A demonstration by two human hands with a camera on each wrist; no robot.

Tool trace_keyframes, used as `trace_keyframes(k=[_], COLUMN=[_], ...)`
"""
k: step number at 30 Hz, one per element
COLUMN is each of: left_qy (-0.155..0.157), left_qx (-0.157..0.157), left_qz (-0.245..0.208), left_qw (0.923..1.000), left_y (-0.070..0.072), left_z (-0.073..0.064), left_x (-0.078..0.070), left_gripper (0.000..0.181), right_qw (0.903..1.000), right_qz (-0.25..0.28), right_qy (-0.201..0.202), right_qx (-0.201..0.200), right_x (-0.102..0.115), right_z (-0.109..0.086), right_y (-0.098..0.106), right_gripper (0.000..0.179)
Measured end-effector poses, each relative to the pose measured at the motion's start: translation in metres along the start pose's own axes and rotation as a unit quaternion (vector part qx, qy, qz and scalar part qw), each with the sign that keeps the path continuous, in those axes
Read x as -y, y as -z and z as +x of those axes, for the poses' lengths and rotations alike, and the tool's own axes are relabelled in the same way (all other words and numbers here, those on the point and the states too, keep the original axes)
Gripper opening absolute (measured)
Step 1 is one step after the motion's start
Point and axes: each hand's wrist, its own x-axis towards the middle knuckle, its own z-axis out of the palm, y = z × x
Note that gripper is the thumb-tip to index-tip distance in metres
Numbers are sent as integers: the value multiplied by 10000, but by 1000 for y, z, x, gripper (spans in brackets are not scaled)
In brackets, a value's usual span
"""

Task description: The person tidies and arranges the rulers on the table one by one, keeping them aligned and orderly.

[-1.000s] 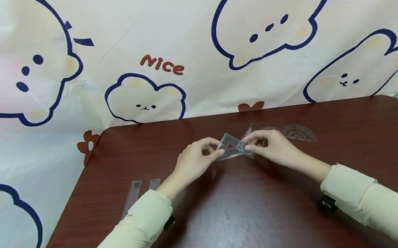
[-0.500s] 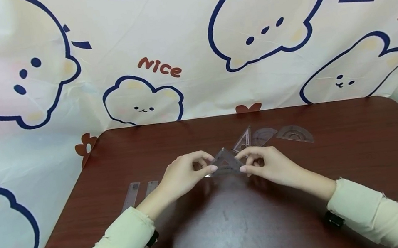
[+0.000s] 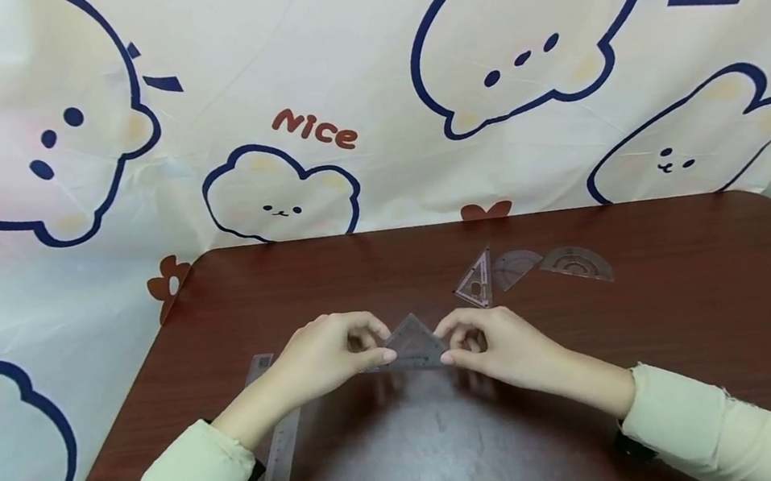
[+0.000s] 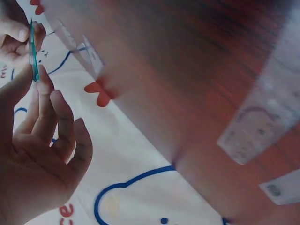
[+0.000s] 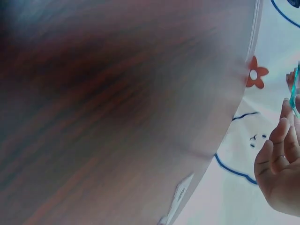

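In the head view a clear triangular set square (image 3: 414, 344) is up over the middle of the table, its corner pointing to the back. My left hand (image 3: 327, 354) pinches its left end between thumb and index finger. On the opposite end my right hand (image 3: 502, 345) does the same. Seen from the left wrist, the set square (image 4: 33, 54) is nearly edge-on and looks like a thin green strip, with the left hand (image 4: 47, 145) below it. At the right edge of the right wrist view, the right hand (image 5: 283, 164) is partly cut off.
Behind the right hand lie another set square (image 3: 476, 281) and two clear protractors (image 3: 515, 267) (image 3: 576, 262). Two clear rulers, one nearer (image 3: 284, 449) and one farther (image 3: 257, 367), lie partly under the left forearm. A printed cloth (image 3: 399, 174) hangs behind the brown table (image 3: 661, 334).
Both hands have carried the set square left and toward the person, turning it so its corner points back. The other set square and the protractors behind the right hand now show fully.
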Motion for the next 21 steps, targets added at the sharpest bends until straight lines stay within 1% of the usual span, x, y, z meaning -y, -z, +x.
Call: trace_keyframes(k=[6,9,11,16,19,21], left_qy=[-127,-139,-158,-70,-45,-55], left_qx=[537,722,798,938,994,998], left_qz=[-54,-177,-263,-325,-220,-51], left_qw=[9985,9971,9963,9950,9948,9950], left_y=[-2,-4,-6,-9,-11,-11], left_z=[-14,-22,-27,-38,-44,-47], left_x=[19,27,32,41,46,50], left_gripper=[14,14,14,13,13,12], right_qw=[9988,9977,9969,9942,9929,9926], right_qz=[-145,-150,-170,-112,-161,-282], right_qy=[-175,-200,-198,-273,-306,-302], right_qx=[434,625,743,1034,1136,1146], right_x=[9,13,16,20,23,26], right_z=[4,7,9,13,16,18], right_y=[-22,-29,-33,-42,-48,-53], right_gripper=[14,14,14,15,16,16])
